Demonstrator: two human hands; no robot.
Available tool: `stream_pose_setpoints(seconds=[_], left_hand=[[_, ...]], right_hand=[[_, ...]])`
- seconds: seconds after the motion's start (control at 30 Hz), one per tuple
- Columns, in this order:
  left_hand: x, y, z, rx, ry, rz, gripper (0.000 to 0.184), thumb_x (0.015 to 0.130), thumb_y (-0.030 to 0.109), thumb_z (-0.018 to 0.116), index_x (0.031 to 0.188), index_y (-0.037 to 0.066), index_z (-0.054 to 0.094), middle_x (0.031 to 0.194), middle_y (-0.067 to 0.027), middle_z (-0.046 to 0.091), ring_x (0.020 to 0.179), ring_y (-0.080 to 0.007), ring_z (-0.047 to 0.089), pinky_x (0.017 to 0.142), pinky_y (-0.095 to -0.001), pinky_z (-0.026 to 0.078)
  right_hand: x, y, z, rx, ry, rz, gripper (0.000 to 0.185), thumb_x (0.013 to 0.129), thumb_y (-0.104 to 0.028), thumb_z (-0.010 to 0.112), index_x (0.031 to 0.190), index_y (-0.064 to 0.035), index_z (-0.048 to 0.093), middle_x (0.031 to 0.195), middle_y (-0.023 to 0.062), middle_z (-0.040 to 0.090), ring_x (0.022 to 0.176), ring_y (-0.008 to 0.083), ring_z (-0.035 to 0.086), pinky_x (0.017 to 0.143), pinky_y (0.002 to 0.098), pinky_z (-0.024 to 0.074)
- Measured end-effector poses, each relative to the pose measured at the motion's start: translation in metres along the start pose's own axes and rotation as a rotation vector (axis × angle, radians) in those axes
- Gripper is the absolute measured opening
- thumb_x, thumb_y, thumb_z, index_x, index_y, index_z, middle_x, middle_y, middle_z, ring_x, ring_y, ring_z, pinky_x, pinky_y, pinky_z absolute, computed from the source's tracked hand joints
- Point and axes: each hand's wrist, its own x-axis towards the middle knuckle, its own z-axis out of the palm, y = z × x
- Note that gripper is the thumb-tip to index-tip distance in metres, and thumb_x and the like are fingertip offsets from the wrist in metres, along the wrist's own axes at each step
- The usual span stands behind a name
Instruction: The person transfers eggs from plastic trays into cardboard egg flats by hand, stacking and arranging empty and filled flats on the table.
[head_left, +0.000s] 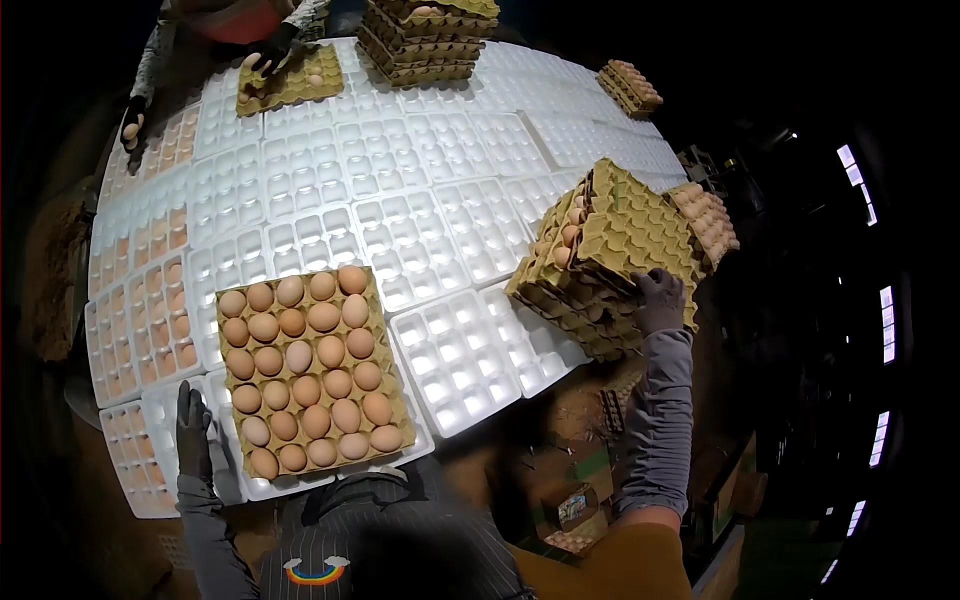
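Observation:
My right hand [660, 300], in a grey glove, grips the near edge of a pulp egg tray [640, 225] that sits tilted on top of a stack. A few brown eggs [570, 235] show at the left side, between that tray and the ones below. Directly before me lies a full egg tray [412, 432], its rows filled with brown eggs [316, 420], resting over white foam trays. My left hand [191, 432], gloved too, is beside its left edge with fingers straight and holding nothing; whether it touches the tray I cannot tell.
White foam trays [460, 365] cover the table; those along the left [160, 320] hold eggs. Across the table, a co-worker's gloved hands [272, 55] handle eggs over a pulp tray [300, 85]. Another tray stack [420, 45] stands at the back. An open box [575, 510] lies below, right.

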Motion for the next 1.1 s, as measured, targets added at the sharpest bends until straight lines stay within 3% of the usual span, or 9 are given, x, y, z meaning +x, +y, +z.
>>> stream_pose_setpoints(seconds=[0.1, 0.17, 0.2, 0.3, 0.37, 0.53, 0.6, 0.83, 1.1], left_hand=[[-0.009, 0.016, 0.027, 0.111, -0.187, -0.035, 0.057, 0.105, 0.039, 0.046, 0.154, 0.012, 0.034, 0.147, -0.0105, 0.045, 0.13, -0.0226, 0.048, 0.108, -0.038, 0.04], [-0.001, 0.0, 0.031, 0.54, -0.31, 0.172, 0.049, 0.103, 0.017, 0.042, 0.15, 0.005, 0.034, 0.15, -0.0169, 0.04, 0.136, -0.0296, 0.043, 0.113, -0.0379, 0.036], [0.004, -0.008, 0.033, 0.738, -0.343, 0.295, 0.046, 0.102, 0.006, 0.04, 0.148, 0.001, 0.035, 0.152, -0.0201, 0.037, 0.139, -0.0331, 0.04, 0.115, -0.0379, 0.035], [0.011, -0.004, 0.046, 0.53, -0.344, 0.316, 0.043, 0.104, 0.007, 0.038, 0.146, 0.003, 0.036, 0.15, -0.0209, 0.037, 0.135, -0.036, 0.042, 0.114, -0.0374, 0.035], [0.017, 0.009, 0.054, 0.516, -0.349, 0.222, 0.042, 0.106, 0.012, 0.036, 0.147, 0.003, 0.036, 0.149, -0.0195, 0.038, 0.134, -0.0346, 0.043, 0.113, -0.0371, 0.036], [-0.013, 0.062, 0.087, 0.555, -0.327, 0.242, 0.047, 0.107, 0.028, 0.04, 0.147, 0.003, 0.036, 0.145, -0.0165, 0.042, 0.129, -0.0296, 0.046, 0.112, -0.0357, 0.037], [-0.016, 0.073, 0.105, -0.204, -0.104, -0.333, 0.054, 0.104, 0.033, 0.048, 0.148, 0.004, 0.036, 0.146, -0.0165, 0.04, 0.127, -0.0291, 0.048, 0.112, -0.0359, 0.037], [-0.067, 0.048, 0.179, 0.154, -0.051, 0.192, 0.056, 0.093, 0.007, 0.049, 0.147, 0.005, 0.037, 0.146, -0.025, 0.036, 0.129, -0.0409, 0.045, 0.108, -0.043, 0.041], [-0.054, 0.02, 0.277, 0.171, -0.12, 0.219, 0.06, 0.086, -0.008, 0.051, 0.144, 0.007, 0.042, 0.142, -0.0295, 0.037, 0.127, -0.048, 0.046, 0.102, -0.0484, 0.046]], right_hand=[[-0.011, -0.061, -0.051, 0.081, 0.425, -0.095, 0.052, 0.078, -0.001, 0.069, 0.128, -0.0119, 0.06, 0.121, 0.0103, 0.058, 0.102, 0.0316, 0.061, 0.092, 0.0431, 0.051], [-0.044, -0.124, -0.039, 0.989, 0.11, -0.071, 0.043, 0.09, 0.0, 0.061, 0.132, -0.0069, 0.058, 0.116, 0.0088, 0.062, 0.101, 0.0209, 0.059, 0.089, 0.0326, 0.0495], [-0.066, -0.153, -0.012, 1.508, -0.406, 0.165, 0.044, 0.097, -0.01, 0.06, 0.139, -0.0043, 0.051, 0.111, 0.0071, 0.064, 0.095, 0.0141, 0.059, 0.083, 0.0284, 0.0499], [-0.127, -0.246, 0.076, 1.75, -0.957, 0.342, 0.068, 0.102, -0.051, 0.048, 0.153, -0.0101, 0.031, 0.131, 0.0151, 0.056, 0.111, 0.0227, 0.058, 0.099, 0.0396, 0.0477], [-0.116, -0.301, 0.047, 1.751, -1.217, 0.612, 0.064, 0.102, -0.051, 0.047, 0.151, -0.0099, 0.037, 0.131, 0.013, 0.056, 0.114, 0.0201, 0.057, 0.102, 0.0358, 0.0451], [-0.106, -0.347, -0.006, 1.882, -1.015, 0.509, 0.046, 0.104, -0.035, 0.049, 0.137, -0.004, 0.047, 0.126, 0.01, 0.058, 0.111, 0.0213, 0.058, 0.094, 0.0342, 0.0481], [-0.112, -0.346, 0.008, 1.887, -0.931, 0.52, 0.042, 0.104, -0.032, 0.048, 0.135, -0.0027, 0.05, 0.127, 0.0121, 0.058, 0.112, 0.0216, 0.058, 0.093, 0.0342, 0.0478], [-0.079, -0.253, 0.035, 1.908, -0.696, 0.253, 0.032, 0.101, -0.016, 0.048, 0.127, 0.0009, 0.055, 0.123, 0.0187, 0.059, 0.107, 0.0295, 0.062, 0.091, 0.0372, 0.0496], [-0.037, -0.165, 0.121, 1.047, -0.226, -0.54, 0.037, 0.091, -0.003, 0.056, 0.128, -0.0003, 0.054, 0.128, 0.0231, 0.057, 0.11, 0.039, 0.061, 0.089, 0.0443, 0.0522]])
